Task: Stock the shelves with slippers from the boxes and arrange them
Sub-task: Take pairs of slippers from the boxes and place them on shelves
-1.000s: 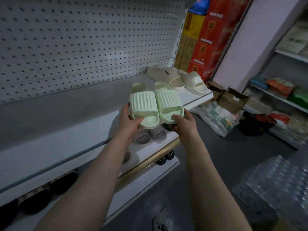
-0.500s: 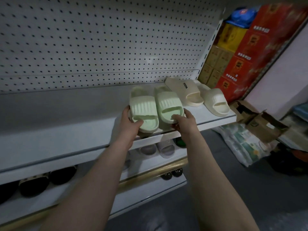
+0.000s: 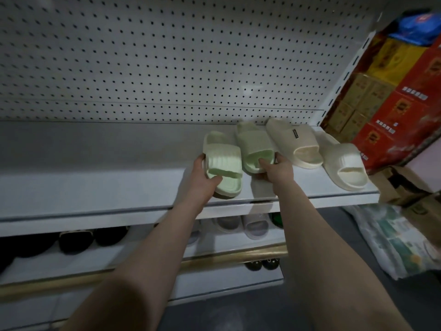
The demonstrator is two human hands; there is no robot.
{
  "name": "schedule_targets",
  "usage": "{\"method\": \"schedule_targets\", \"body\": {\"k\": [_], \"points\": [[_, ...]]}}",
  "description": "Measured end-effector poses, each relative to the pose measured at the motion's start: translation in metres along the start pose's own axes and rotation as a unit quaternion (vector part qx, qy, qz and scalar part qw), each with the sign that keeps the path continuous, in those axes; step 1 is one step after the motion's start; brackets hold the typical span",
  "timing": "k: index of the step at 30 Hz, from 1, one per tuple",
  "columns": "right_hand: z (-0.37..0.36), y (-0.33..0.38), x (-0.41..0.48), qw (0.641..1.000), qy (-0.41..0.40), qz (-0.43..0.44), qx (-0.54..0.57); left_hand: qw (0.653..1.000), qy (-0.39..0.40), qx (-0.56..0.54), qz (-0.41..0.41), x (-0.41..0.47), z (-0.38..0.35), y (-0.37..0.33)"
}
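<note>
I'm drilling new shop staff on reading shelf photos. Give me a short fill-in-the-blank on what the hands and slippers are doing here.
1. Each hand grips one pale ____ ribbed foam slipper: left hand, right hand.
2. The two cream foam slippers sit to the ____ of the green pair.
3. All four rest on the white metal shelf, backed by a white ____ panel.
4. The black slippers sit on a ____ shelf.

Missing words: green; right; pegboard; lower
</note>
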State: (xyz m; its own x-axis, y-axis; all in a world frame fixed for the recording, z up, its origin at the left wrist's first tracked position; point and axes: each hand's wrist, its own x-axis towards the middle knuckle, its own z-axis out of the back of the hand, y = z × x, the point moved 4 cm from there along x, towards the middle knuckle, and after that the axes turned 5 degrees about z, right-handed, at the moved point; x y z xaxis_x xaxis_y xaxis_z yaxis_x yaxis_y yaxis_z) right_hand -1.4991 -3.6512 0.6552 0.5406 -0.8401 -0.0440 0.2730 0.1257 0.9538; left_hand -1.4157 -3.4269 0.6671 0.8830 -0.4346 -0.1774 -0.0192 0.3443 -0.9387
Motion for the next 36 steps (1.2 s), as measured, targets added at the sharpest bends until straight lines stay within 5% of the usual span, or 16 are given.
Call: {"method": "schedule_targets", "body": {"k": [5,14,28,36], "points": [[0.001,0.021,-0.016,0.996,-0.004,0.032,-0.083,0.997,-0.026,0.071,0.001,-0.004,-0.003,-0.003],[0.007,0.019,-0.037,0.998,-0.031,0.029,-0.050,0.987,-0.021,0.160,-0.001,-0.002,-0.001,-0.008],[0.040,0.021,-0.125,0.987,-0.142,0.041,-0.065,0.985,0.112,0.130,-0.022,0.028,-0.011,0.024],[0.048,0.016,-0.226,0.976,-0.211,0.014,-0.054,0.977,0.183,0.054,-0.093,-0.060,0.001,0.000]]}}
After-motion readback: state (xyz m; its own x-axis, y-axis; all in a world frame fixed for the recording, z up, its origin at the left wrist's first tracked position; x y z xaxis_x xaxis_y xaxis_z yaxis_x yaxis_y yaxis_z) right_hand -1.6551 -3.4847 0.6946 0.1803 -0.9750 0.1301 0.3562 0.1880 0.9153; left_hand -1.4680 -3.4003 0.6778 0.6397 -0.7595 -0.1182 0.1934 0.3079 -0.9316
